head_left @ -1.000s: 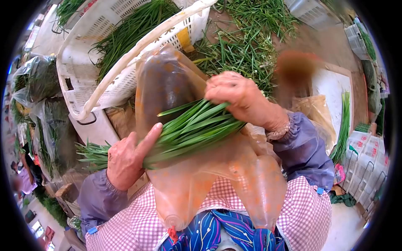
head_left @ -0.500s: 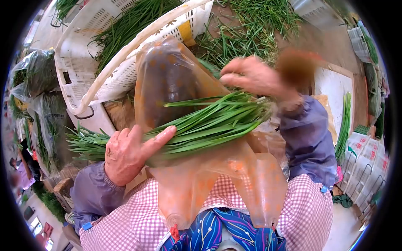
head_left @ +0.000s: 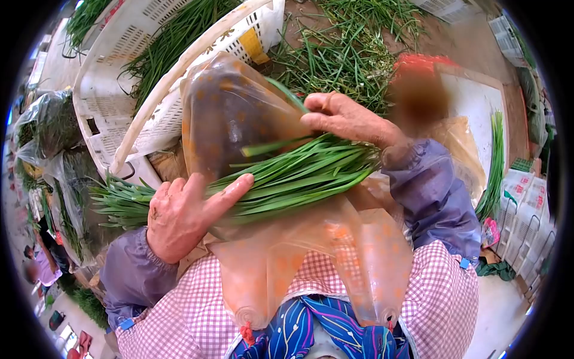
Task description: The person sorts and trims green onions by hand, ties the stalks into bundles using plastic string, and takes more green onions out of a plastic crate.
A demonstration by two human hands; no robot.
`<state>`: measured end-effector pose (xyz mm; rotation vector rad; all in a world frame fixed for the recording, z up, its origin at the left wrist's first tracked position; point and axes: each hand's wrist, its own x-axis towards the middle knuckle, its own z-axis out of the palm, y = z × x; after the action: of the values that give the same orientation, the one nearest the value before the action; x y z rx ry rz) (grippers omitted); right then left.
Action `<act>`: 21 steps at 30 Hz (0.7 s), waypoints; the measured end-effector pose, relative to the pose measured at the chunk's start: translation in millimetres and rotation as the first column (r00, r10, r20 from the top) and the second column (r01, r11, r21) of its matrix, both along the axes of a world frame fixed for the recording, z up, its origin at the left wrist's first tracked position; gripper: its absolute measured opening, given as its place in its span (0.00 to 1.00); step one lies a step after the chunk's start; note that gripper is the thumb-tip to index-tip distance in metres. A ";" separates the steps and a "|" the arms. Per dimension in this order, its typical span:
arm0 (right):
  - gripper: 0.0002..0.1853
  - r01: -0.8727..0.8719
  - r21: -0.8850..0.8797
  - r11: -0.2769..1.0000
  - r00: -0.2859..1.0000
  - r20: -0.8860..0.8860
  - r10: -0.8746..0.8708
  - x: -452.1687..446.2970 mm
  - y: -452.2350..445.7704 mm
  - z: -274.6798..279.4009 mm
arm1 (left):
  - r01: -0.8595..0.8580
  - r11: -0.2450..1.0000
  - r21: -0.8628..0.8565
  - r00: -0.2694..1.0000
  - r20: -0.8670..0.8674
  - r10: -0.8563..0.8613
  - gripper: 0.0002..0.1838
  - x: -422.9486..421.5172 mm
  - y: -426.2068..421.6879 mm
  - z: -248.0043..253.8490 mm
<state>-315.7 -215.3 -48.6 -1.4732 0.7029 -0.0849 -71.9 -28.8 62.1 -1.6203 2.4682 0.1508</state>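
A thick bunch of long green leaves [head_left: 299, 176] lies across my lap over an orange-spotted plastic apron [head_left: 263, 254], its tips spreading to the left. My left hand [head_left: 182, 212] is wrapped round the bunch's left part, with the index finger stretched along the leaves. Just above the right end of the bunch, my right hand [head_left: 350, 119] has its thumb and index finger pressed together on a green leaf that trails up and left. The bunch's right end lies partly below my right wrist.
At the upper left stands a white plastic basket [head_left: 104, 107] holding more leaves. Loose green trimmings [head_left: 341, 60] cover the floor ahead. On a white board at the right lies another bunch [head_left: 495, 167]. Stacked white crates [head_left: 526, 221] stand far right; a person [head_left: 45, 266] is at the far left.
My right hand let go of the bunch's right end, moved up beyond it, and now pinches a leaf. My left hand has shifted slightly with the bunch.
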 end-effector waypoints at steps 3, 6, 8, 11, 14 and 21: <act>0.15 -0.165 -0.262 0.951 0.984 -0.108 0.141 1.7 1.3 12.8 | 0.074 0.997 -0.032 0.993 0.091 -0.071 0.34 -5.1 -14.0 12.9; 0.16 -0.158 -0.186 0.970 0.985 -0.104 0.140 -4.3 1.0 15.4 | 0.244 0.960 -0.139 0.950 0.232 -0.208 0.34 -9.3 -33.0 30.6; 0.17 -0.202 -0.079 0.976 0.978 0.043 0.206 -3.4 4.2 8.4 | 0.341 0.920 -0.191 0.921 0.263 -0.287 0.34 -14.5 -49.1 42.8; 0.15 -0.199 -0.087 0.976 0.971 0.115 0.208 -3.6 5.0 7.0 | 0.497 0.819 -0.288 0.851 0.348 -0.394 0.34 -24.9 -73.5 55.6; 0.08 -0.047 0.312 0.949 0.910 0.405 -0.088 -7.3 -3.3 0.5 | 0.617 0.728 -0.299 0.767 0.438 -0.469 0.32 -29.2 -105.3 74.5; 0.11 0.363 0.331 0.871 0.593 0.639 -0.490 -14.1 -47.5 40.9 | 0.664 0.629 -0.405 0.700 0.633 -0.331 0.33 -9.3 -130.5 118.1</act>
<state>-329.8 -262.8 -7.6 -0.9474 0.3857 -0.9162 -81.2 -159.2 180.2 -0.7980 2.5144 -1.1319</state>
